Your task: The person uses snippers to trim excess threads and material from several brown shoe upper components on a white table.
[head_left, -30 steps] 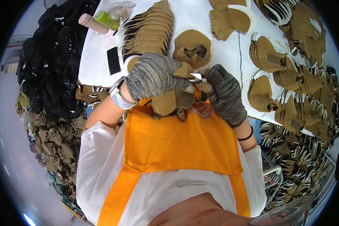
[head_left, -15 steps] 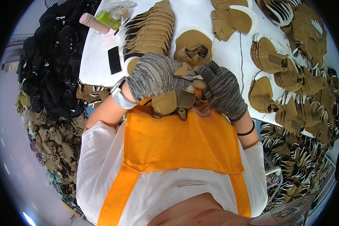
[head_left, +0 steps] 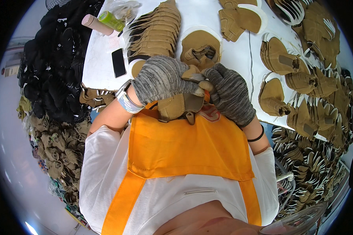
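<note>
Tan stitched piece (head_left: 170, 107) located at the far edge of the orange apron (head_left: 188, 145). Left hand (head_left: 157, 78), grey-gloved: fingers clamped on the piece. Right hand (head_left: 231, 94), adjacent on the right: fingers curled; cannot tell whether they grip anything. Beyond, on the white tabletop (head_left: 239, 55): overlapping tan pieces (head_left: 155, 37), phone (head_left: 118, 62) to their left.

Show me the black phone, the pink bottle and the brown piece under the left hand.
Black phone (head_left: 119, 63), head view: middle of its screen.
Pink bottle (head_left: 97, 24), head view: middle of its side.
Brown piece (head_left: 171, 108), head view: stitched part showing below the left hand (head_left: 157, 78).
</note>
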`<state>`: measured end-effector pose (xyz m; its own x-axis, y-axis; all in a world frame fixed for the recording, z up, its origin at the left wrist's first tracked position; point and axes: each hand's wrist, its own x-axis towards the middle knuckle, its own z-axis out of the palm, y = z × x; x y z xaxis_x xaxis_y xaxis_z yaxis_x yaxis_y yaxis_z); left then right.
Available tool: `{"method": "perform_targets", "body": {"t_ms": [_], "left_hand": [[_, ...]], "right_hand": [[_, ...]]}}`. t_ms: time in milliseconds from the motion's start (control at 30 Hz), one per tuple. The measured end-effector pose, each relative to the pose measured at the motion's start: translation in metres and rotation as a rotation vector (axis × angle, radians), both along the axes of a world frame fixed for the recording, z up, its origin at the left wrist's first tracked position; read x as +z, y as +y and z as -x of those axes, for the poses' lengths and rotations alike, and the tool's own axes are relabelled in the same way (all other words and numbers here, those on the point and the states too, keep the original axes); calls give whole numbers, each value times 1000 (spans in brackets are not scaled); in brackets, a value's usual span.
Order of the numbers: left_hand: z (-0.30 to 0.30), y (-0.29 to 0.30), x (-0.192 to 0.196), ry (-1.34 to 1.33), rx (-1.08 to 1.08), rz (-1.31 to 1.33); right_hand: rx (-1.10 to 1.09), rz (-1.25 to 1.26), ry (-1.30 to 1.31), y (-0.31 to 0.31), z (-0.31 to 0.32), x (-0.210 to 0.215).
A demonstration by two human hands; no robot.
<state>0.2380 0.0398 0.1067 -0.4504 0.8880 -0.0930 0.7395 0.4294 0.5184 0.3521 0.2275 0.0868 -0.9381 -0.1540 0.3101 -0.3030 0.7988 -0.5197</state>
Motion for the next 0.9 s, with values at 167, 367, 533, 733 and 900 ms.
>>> {"method": "perform_targets", "body": {"t_ms": [167, 367, 533, 733, 900], "left_hand": [[-5, 10, 19, -111, 37, 144], [-2, 4, 9, -122, -1, 63], [-5, 5, 7, -141, 33, -19], [-4, 6, 10, -50, 31, 158], [-5, 11, 14, -88, -9, 177]], "right_hand": [[15, -12, 26, 3, -1, -7], [-60, 309, -34, 5, -3, -7], [4, 114, -45, 8, -3, -12], [18, -9, 19, 4, -1, -3], [65, -46, 6, 7, -2, -3]]}}
